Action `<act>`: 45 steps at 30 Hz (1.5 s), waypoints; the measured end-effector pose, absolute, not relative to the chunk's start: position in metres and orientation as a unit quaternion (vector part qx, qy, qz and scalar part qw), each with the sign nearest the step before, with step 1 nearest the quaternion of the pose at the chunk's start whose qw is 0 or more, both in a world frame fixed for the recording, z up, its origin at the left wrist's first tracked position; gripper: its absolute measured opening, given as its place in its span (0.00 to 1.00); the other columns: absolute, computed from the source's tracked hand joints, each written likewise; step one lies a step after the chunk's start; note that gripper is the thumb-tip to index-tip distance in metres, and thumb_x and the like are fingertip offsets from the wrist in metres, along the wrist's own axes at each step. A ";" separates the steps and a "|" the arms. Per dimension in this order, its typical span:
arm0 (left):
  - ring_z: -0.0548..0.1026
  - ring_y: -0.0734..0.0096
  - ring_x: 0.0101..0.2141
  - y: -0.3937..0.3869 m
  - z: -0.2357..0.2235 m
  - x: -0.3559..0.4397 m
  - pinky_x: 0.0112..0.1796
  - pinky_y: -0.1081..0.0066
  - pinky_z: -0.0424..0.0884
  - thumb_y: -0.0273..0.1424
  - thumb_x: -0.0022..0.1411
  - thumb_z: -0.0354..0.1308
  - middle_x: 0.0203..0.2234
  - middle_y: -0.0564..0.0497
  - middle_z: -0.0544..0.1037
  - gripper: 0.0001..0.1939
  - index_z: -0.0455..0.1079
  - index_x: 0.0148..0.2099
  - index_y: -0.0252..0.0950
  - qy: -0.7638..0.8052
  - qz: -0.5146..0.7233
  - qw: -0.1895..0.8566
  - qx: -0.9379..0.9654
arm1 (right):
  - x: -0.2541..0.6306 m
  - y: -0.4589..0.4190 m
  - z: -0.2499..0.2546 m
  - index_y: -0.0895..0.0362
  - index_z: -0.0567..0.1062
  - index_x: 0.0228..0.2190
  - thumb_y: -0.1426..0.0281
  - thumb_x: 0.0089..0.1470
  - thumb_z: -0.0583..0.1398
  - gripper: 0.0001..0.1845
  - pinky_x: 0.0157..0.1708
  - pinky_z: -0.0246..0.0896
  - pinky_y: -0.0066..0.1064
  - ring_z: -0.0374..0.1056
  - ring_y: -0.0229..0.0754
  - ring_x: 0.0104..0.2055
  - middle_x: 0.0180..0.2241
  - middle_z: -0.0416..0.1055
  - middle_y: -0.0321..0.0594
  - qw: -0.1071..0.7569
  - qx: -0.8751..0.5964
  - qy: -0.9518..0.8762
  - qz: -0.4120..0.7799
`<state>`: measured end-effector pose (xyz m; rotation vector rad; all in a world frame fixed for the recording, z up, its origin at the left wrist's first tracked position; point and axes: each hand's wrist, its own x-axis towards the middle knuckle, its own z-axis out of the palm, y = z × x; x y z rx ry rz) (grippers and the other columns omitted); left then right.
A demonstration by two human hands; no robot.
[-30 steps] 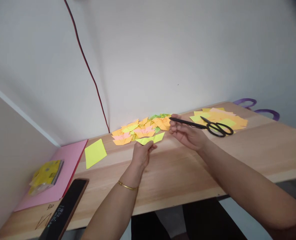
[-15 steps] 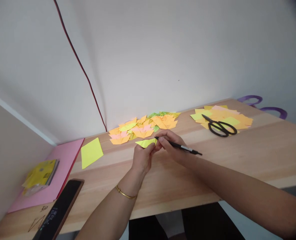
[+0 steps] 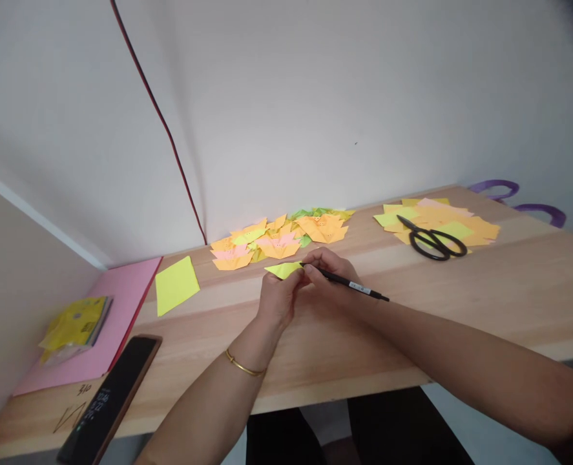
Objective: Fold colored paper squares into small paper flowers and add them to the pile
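My left hand (image 3: 276, 297) pinches a small folded yellow-green paper piece (image 3: 283, 268) just above the wooden table (image 3: 460, 303). My right hand (image 3: 329, 274) grips a black pen (image 3: 349, 283), whose tip touches the right edge of that paper. Both hands meet near the table's middle, in front of a heap of folded orange, pink and green paper shapes (image 3: 279, 241) against the wall.
Black scissors (image 3: 431, 242) lie on a stack of orange and yellow paper squares (image 3: 480, 227) at the right. A loose yellow-green sheet (image 3: 176, 284), a pink folder (image 3: 106, 323), a yellow packet (image 3: 73, 326) and a dark phone (image 3: 109, 400) sit at the left. A red cable (image 3: 160, 123) runs down the wall.
My right hand brought the pen from over by the scissors to the folded paper and turned it tip-first to the paper. The left hand kept its hold, drawing slightly closer.
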<state>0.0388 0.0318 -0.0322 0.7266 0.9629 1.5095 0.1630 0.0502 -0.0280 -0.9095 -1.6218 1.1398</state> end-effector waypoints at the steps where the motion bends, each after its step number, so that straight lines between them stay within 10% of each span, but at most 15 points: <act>1: 0.73 0.72 0.27 0.032 -0.033 0.039 0.33 0.69 0.70 0.28 0.40 0.67 0.24 0.51 0.76 0.10 0.72 0.28 0.30 0.411 0.642 0.565 0.315 | 0.163 0.051 -0.028 0.53 0.68 0.35 0.63 0.51 0.56 0.09 0.32 0.67 0.31 0.72 0.41 0.31 0.30 0.74 0.38 0.463 -0.371 -0.658 0.463; 45: 0.74 0.71 0.27 0.031 -0.030 0.037 0.33 0.67 0.71 0.30 0.42 0.65 0.25 0.50 0.76 0.11 0.72 0.30 0.30 0.437 0.639 0.536 0.336 | 0.162 0.048 -0.018 0.56 0.69 0.31 0.69 0.51 0.56 0.04 0.30 0.66 0.26 0.71 0.37 0.30 0.28 0.73 0.36 0.446 -0.396 -0.682 0.424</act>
